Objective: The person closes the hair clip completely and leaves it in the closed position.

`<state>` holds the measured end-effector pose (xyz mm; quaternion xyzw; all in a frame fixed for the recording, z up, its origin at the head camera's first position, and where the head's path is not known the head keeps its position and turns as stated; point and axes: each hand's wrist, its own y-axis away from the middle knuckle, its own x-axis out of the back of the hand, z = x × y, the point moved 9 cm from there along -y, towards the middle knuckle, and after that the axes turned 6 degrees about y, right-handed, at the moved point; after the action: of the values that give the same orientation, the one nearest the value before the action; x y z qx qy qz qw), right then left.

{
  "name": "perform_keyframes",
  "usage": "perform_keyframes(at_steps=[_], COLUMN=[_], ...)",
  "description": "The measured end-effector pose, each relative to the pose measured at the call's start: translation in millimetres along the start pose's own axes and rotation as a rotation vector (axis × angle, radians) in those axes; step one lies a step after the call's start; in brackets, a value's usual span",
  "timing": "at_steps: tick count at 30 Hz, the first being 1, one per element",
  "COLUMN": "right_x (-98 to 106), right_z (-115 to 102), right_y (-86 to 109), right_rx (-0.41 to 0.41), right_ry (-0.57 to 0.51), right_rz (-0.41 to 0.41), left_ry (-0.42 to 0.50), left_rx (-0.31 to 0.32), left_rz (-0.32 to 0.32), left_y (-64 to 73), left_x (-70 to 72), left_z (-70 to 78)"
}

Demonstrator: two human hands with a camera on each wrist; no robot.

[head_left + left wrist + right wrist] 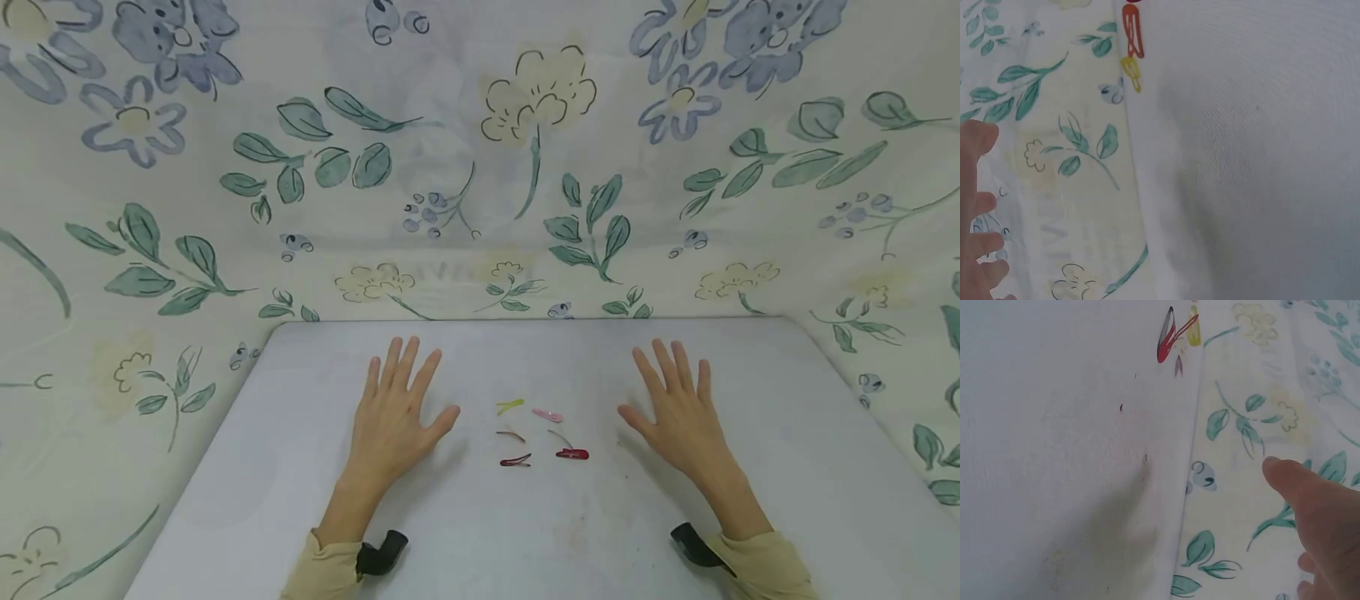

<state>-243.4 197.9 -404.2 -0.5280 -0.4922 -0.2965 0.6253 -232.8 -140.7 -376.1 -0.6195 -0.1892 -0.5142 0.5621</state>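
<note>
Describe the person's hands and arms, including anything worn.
The left hand and right hand are bare, with no rings or gloves visible. The left sleeve and right sleeve are tan, each with a black, bent piece beside it; no cables show.

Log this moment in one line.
left hand: fingers spread, empty | right hand: fingers spread, empty | slim yellow hairclip, slim pink hairclip, bright red hairclip: between hands, on white table

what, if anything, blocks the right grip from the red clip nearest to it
Nothing visible does. In the head view, the right grip and the red clip have only white tabletop between them.
</note>
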Motion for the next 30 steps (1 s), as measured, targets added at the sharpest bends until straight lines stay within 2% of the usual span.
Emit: perform_keyframes(at_steps=[6,10,15,20,24,30], right_x=[6,10,11,13,15,12], right_z=[-6,-12,-19,-30,-38,-50], right_y=[-3.0,-3.7,-3.7,-4.1,-2.4,-1.1], right_rx=[0.029,0.063,0.086,0.113,0.126,0.128], right_ry=[-0.062,-0.102,-0.149,-0.255,-0.330,-0.402], right_rz=[0.057,0.102,0.120,0.134,0.137,0.128], left_ry=[0.059,0.144,0.222,0.283,0.357,0.425], left_rx=[-0.035,-0.044,-0.061,-0.072,-0.069,-0.018], left_rz=[0.049,0.065,0.080,0.095,0.085,-0.004], left_y=[-2.0,-1.5,-0.9,-0.5,-0.1,2.1], left_x=[6.7,9.1,10.7,11.9,9.5,-0.3], left_z=[6.2,8.9,12.7,14.9,17.6,19.9])
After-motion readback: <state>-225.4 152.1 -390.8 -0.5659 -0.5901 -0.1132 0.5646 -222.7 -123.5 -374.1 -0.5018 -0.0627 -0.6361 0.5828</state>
